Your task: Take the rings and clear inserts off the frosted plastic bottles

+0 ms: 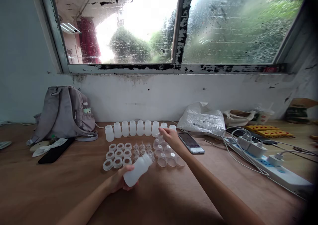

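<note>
My left hand point(124, 178) is wrapped round a frosted white baby bottle point(137, 172), tilted with its open neck toward the upper right. Over the group of clear dome caps point(162, 160), my right hand point(172, 139) has its fingers pinched on a clear cap point(159, 137), partly hidden by the fingers. Left of the caps lie several small clear nipples point(142, 146), some behind the bottle. White screw rings point(117, 162) lie in rows farther left. At the back, several more frosted bottles point(132, 128) stand upright in a line.
A phone point(191, 143) lies right of my right hand. Beyond it are a silvery bag point(202, 119), a power strip point(288, 175) with plugs and loose cables, and yellow parts point(269, 131). On the left, a grey backpack point(66, 112) stands behind a black pouch point(56, 151).
</note>
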The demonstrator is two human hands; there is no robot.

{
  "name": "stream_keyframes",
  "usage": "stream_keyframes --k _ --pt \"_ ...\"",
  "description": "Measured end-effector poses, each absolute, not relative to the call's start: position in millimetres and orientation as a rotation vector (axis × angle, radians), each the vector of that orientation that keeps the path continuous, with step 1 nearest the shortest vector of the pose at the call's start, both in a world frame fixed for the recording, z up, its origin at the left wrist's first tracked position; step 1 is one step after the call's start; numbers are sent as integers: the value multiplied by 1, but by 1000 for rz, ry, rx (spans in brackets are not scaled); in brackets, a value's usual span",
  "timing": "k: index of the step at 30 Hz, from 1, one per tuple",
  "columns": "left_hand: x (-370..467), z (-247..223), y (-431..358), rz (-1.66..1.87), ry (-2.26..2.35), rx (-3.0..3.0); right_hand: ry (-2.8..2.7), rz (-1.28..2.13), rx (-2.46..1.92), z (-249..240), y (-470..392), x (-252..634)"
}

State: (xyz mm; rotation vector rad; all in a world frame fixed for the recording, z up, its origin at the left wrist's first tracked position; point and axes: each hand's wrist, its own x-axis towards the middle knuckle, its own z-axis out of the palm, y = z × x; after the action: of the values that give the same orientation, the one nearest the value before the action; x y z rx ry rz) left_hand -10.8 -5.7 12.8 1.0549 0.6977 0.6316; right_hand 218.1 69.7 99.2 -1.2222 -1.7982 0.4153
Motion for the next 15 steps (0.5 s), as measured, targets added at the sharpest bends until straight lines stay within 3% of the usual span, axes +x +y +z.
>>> stream_keyframes --k 6,15 --pt "-3 18 -2 1077 635 940 -2074 423 -1250 97 68 218" --pt "-7 15 2 1215 660 867 -2653 449 -1070 69 42 191"
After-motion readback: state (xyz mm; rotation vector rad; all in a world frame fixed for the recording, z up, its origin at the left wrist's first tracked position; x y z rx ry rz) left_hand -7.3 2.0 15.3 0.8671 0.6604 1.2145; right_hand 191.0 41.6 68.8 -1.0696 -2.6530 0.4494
